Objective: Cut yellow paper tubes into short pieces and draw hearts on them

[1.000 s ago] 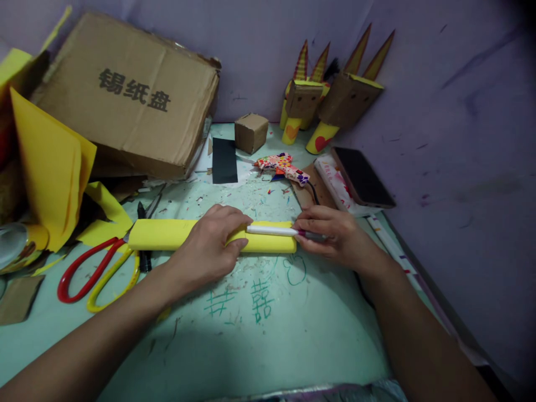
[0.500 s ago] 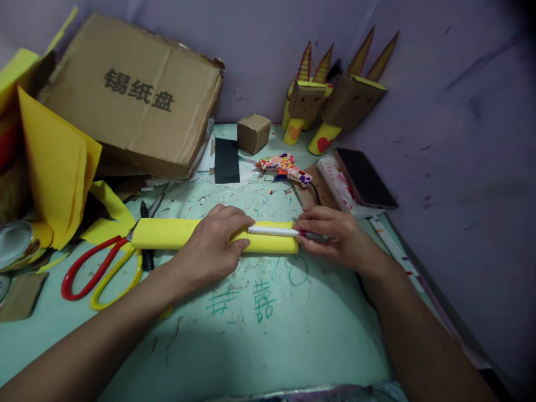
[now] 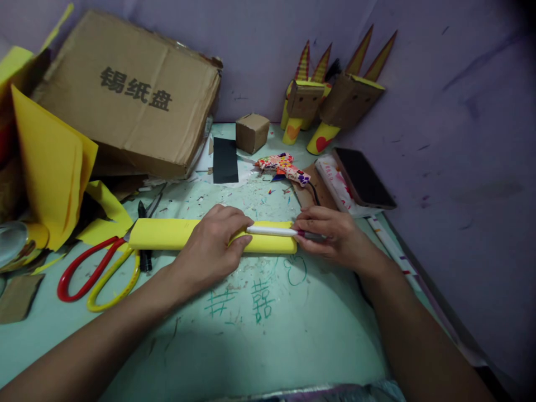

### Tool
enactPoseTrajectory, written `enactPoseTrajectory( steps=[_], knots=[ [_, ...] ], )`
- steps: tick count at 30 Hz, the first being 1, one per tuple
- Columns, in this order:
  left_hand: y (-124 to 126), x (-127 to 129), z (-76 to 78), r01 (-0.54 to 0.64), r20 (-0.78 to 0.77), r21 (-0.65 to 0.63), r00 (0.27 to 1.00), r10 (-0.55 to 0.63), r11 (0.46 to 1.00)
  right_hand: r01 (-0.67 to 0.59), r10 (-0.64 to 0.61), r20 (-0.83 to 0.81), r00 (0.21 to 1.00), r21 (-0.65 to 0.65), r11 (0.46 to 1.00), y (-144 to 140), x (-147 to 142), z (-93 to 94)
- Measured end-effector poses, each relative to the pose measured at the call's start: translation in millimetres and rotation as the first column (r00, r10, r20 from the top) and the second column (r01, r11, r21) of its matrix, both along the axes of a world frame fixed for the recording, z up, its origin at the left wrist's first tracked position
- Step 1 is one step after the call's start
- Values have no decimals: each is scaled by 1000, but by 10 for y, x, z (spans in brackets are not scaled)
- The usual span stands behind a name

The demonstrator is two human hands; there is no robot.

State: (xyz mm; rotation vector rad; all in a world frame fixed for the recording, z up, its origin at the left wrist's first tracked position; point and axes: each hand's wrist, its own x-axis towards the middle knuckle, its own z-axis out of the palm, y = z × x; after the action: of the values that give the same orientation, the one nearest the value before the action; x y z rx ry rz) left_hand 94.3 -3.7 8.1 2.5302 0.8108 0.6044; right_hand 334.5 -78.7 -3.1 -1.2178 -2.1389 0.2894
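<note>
A flattened yellow paper roll (image 3: 163, 234) lies crosswise on the table. My left hand (image 3: 218, 240) grips it near its middle, with thumb and fingers bent over it. A white pen (image 3: 272, 230) with a grey end lies lengthwise along the right half of the roll. My right hand (image 3: 330, 234) pinches this pen near its grey end, at the roll's right edge. The pen's left tip touches or nearly touches the fingers of my left hand. Scissors (image 3: 86, 273) with one red and one yellow handle lie at the roll's left end, their blades partly hidden.
Behind stand a large cardboard box (image 3: 138, 95), a small cardboard cube (image 3: 252, 133) and giraffe-like paper figures (image 3: 310, 97). A patterned glue gun (image 3: 285, 167), a black card (image 3: 225, 161) and a phone (image 3: 364, 177) on a tissue pack lie beyond my hands. Yellow paper (image 3: 50, 167) crowds the left.
The whole view has shifted slightly, so things sit a little further left. Both hands keep their hold on the roll and the pen, with no clear movement.
</note>
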Motion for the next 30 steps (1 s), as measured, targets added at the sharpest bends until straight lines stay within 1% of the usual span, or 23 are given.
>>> enactPoseTrajectory(
  steps=[6,10,13,17,19,24,30],
  knots=[
    [-8,-2,8,-5,-2,2,1000,5,1000,3,-3,0,1000,-4,1000,1,-2,-6],
    [-34,32,-7,-45,26,19,999,45,999,5,-5,-9,1000,-2,1000,-3,-5,-7],
    [-75,105,-18,-68,61,89,996,63,994,4,-4,-11,1000,-5,1000,-6,-5,-8],
    [-126,230,-46,-3,76,225,997,-14,974,-3,3,-15,1000,2,1000,-8,-5,-6],
    [-133,277,-76,6,91,253,995,-30,967,3,-3,-13,1000,-12,1000,-11,-4,-3],
    [-114,308,-143,-5,172,239,984,-37,971,31,-31,-6,999,-57,998,-28,5,3],
    [-107,295,-145,8,207,218,977,-54,976,67,-71,-41,997,-106,992,-70,3,22]
  ],
)
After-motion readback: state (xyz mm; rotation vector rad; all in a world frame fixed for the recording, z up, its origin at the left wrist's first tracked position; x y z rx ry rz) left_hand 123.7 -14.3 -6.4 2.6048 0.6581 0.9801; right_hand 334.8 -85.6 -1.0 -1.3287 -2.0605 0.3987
